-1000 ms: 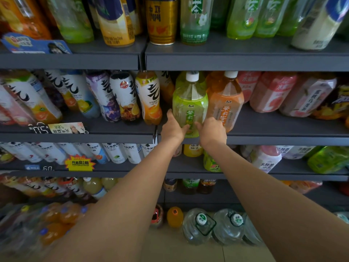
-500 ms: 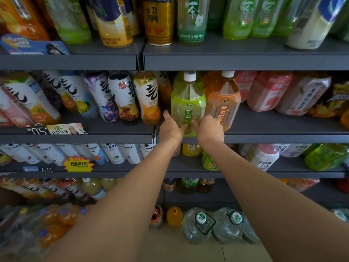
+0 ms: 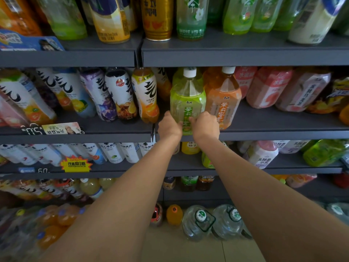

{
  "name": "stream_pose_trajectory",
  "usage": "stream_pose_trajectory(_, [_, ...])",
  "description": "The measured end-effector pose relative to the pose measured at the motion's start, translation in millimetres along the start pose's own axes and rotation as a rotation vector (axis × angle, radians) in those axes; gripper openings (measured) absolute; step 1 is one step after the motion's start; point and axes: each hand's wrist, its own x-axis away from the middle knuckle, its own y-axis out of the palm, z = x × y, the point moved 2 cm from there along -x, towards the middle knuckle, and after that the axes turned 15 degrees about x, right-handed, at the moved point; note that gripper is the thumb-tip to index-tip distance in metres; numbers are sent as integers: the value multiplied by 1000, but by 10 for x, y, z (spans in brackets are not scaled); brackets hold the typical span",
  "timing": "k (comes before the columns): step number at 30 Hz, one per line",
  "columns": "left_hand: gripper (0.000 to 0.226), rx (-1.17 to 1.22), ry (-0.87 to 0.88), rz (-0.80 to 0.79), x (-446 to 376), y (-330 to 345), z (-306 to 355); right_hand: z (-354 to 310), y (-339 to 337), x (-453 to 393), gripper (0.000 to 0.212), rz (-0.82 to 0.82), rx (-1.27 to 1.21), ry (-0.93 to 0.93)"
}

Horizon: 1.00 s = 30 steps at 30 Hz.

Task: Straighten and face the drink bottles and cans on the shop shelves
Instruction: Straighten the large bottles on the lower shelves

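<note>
Both arms reach straight forward to the second shelf (image 3: 264, 136). The left hand (image 3: 169, 127) and right hand (image 3: 204, 126) curl their fingers around the base of the green bottle (image 3: 188, 99), one on each side. It stands upright at the shelf's front edge, touching the orange bottle (image 3: 222, 99) on its right.
</note>
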Motion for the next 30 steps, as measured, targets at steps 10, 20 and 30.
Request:
stream_pose_trajectory(10, [56,-9,36,-29,41,-53,-95,46,116,19,33,33,-41,8])
stream_pose_trajectory(20, [55,-45,43,-39,169,-197,-85,84,114,167,35,18,39,-3])
stream_pose_trajectory(30, [40,-237,33,-127,543,-452,-190,49,55,609,50,-93,123,-36])
